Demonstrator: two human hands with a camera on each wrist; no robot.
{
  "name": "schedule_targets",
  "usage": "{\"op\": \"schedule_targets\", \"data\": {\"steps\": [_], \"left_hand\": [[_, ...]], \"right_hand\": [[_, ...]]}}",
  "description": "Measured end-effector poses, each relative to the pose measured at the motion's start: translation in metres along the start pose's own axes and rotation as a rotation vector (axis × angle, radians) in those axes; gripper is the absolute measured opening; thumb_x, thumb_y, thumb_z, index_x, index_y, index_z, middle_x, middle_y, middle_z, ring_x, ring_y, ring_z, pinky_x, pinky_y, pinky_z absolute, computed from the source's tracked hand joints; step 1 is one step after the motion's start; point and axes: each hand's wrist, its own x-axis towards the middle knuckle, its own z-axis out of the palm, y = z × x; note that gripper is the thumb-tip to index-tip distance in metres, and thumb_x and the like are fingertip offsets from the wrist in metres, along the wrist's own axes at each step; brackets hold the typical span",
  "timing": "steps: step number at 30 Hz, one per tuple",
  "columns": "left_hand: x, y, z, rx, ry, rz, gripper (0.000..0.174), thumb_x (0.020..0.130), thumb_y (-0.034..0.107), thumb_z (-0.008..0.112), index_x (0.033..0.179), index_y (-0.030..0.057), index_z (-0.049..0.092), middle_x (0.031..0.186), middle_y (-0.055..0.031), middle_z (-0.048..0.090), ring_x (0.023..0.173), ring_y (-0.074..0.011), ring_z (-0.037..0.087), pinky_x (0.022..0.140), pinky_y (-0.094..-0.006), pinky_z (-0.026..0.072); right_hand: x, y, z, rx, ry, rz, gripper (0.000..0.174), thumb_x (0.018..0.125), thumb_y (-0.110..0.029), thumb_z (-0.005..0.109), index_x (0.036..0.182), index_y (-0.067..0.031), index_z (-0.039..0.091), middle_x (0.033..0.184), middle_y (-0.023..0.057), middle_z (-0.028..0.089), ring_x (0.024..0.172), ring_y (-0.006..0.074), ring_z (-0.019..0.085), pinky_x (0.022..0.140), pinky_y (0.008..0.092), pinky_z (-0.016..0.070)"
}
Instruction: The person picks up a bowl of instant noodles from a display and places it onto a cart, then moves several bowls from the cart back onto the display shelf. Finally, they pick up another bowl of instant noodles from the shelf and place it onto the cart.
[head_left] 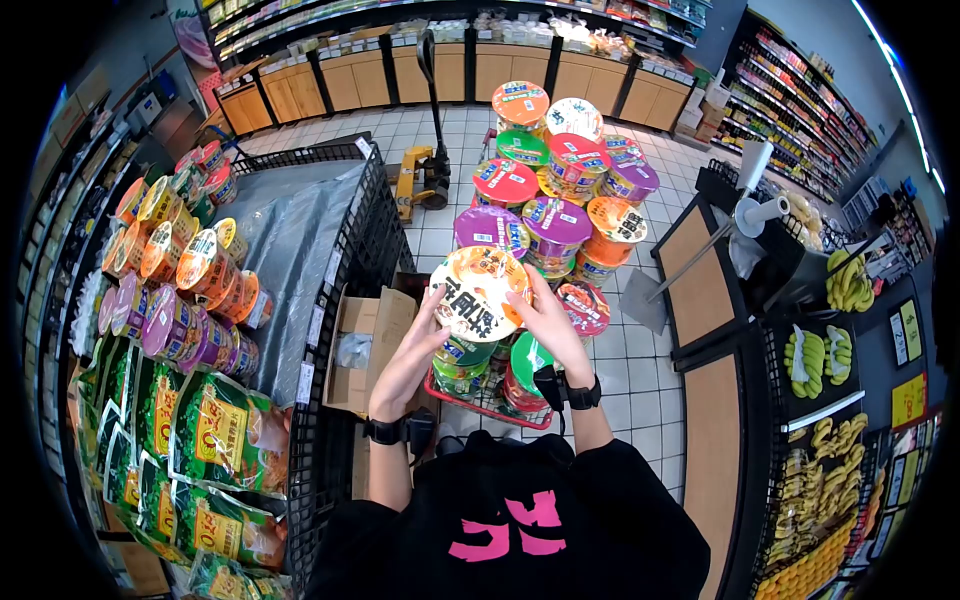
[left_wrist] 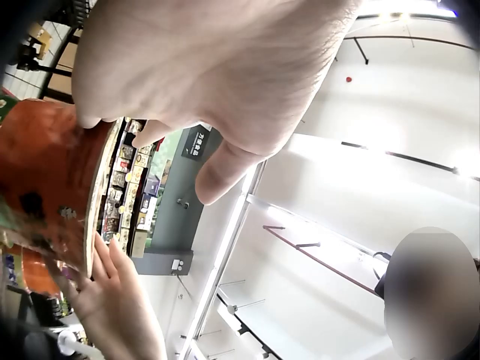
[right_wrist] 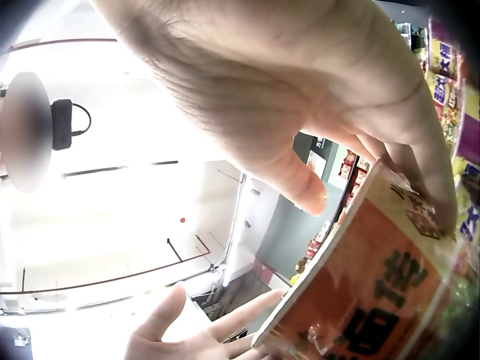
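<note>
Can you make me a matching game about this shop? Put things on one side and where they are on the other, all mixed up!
Things:
1. orange noodle bowl
2. yellow pallet jack
3. bananas
4. green snack bags

Places:
A. on the tiled floor, past the stack of bowls
B. between the left hand and the right hand
C. on the shelf at the left, near the bottom
D. in the racks at the right

Right pairs: 1-B, 2-A, 3-D, 4-C.
</note>
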Motion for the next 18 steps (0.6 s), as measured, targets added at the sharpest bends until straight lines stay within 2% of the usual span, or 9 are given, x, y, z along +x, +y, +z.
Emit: {"op": "schedule_targets", "data": {"steps": [2,5,8,10,13,15,16,18], "left_hand": [[0.009,-0.014,0.005,0.022,-0.017,-0.012,0.069,0.092,0.017,0.056,0.151,0.0049,0.021,0.159,-0.0135,-0.005,0.147,-0.0215,-0.005,0.117,-0.0349,0.0046],[0.015,-0.023,0.024,0.053,-0.027,-0.104,0.07,0.092,0.018,0.057,0.152,0.0102,0.021,0.159,-0.0122,-0.01,0.147,-0.0206,-0.008,0.117,-0.0352,0.0032],[0.022,-0.036,0.043,0.039,-0.015,-0.14,0.073,0.091,0.017,0.057,0.152,0.0068,0.018,0.159,-0.0121,-0.011,0.147,-0.0198,-0.007,0.117,-0.0352,0.0039],[0.029,-0.048,0.055,-0.003,0.002,-0.141,0.071,0.09,0.012,0.053,0.15,0.0,0.019,0.16,-0.0104,-0.005,0.147,-0.0189,-0.003,0.117,-0.0329,0.0053],[0.035,-0.064,0.067,-0.079,0.022,-0.171,0.07,0.09,0.011,0.053,0.15,-0.0018,0.018,0.16,-0.0102,-0.005,0.147,-0.0182,-0.004,0.117,-0.0329,0.0048],[0.043,-0.079,0.065,-0.101,0.031,-0.165,0.071,0.091,0.011,0.052,0.149,-0.0042,0.014,0.16,-0.011,-0.001,0.147,-0.0179,0.001,0.118,-0.0324,0.0065],[0.049,-0.087,0.063,-0.148,0.065,-0.156,0.072,0.092,0.011,0.052,0.149,-0.005,0.012,0.159,-0.0114,0.002,0.146,-0.0176,0.004,0.118,-0.0319,0.0077],[0.057,-0.098,0.06,-0.24,0.12,-0.152,0.074,0.094,0.013,0.052,0.148,-0.0065,0.006,0.157,-0.0121,0.012,0.145,-0.0166,0.011,0.119,-0.0295,0.0115]], "right_hand": [[0.003,0.027,-0.021,0.013,-0.005,0.008,0.062,0.094,-0.025,0.06,0.141,0.0041,0.031,0.123,0.0187,0.058,0.111,0.0207,0.058,0.093,0.0311,0.0455],[-0.002,0.038,-0.046,0.049,-0.023,0.003,0.061,0.094,-0.023,0.061,0.14,0.0049,0.032,0.123,0.0172,0.057,0.111,0.0182,0.056,0.094,0.0303,0.0444],[-0.007,0.041,-0.067,0.016,0.012,0.046,0.057,0.093,-0.022,0.061,0.137,0.005,0.036,0.123,0.0154,0.057,0.113,0.0176,0.055,0.095,0.0296,0.0434],[-0.005,0.045,-0.079,0.007,0.016,0.063,0.056,0.093,-0.021,0.061,0.136,0.0048,0.037,0.122,0.0152,0.057,0.112,0.0177,0.055,0.095,0.0294,0.0435],[-0.003,0.055,-0.094,-0.004,0.018,0.095,0.053,0.093,-0.02,0.061,0.134,0.0052,0.039,0.122,0.0147,0.057,0.112,0.0174,0.055,0.094,0.0287,0.0441],[0.003,0.064,-0.103,0.077,0.003,0.138,0.053,0.093,-0.019,0.062,0.133,0.0061,0.039,0.123,0.0148,0.057,0.111,0.0163,0.055,0.093,0.0278,0.0446],[0.004,0.055,-0.107,0.073,-0.047,0.213,0.057,0.093,-0.025,0.06,0.137,0.003,0.036,0.127,0.0119,0.054,0.114,0.0137,0.052,0.091,0.026,0.0443],[0.009,0.06,-0.11,0.107,-0.043,0.244,0.055,0.093,-0.021,0.061,0.135,0.0044,0.038,0.125,0.0132,0.056,0.112,0.0148,0.053,0.092,0.0266,0.0443]]}}
